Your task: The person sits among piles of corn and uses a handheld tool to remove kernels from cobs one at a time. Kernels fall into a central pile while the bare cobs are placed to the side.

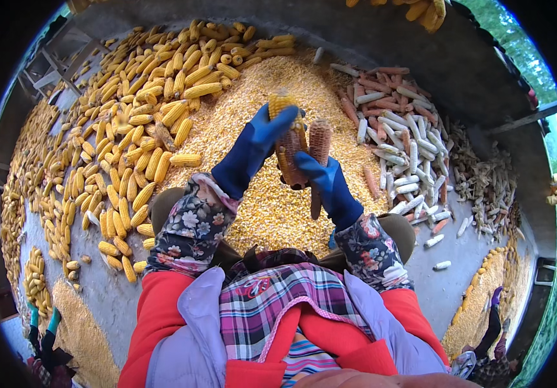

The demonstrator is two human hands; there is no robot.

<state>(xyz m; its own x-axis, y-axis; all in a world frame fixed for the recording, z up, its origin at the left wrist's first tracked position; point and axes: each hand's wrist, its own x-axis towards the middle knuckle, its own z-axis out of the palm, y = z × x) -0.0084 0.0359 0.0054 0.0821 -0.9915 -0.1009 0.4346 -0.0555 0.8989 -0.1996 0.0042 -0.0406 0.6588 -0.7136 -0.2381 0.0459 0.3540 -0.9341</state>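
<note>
My left hand (277,123), in a blue coated glove, grips a partly shelled ear of corn (290,148) tilted over the heap. Yellow kernels remain on its upper part, while the lower part is mostly bare reddish cob. My right hand (319,172), gloved the same way, holds a bare reddish corn cob (320,136) alongside the ear, its narrow end sticking out below the palm. The right fingertips meet the lower part of the ear. Beneath both hands spreads a large heap of loose corn kernels (259,194), reaching up to my lap.
Unshelled corn ears (162,92) lie piled to the left. Bare white and red cobs (414,140) are heaped right, with dry husks (482,179) beyond. People work near kernel heaps at lower left (82,334) and lower right (477,300). A wooden frame (58,65) stands far left.
</note>
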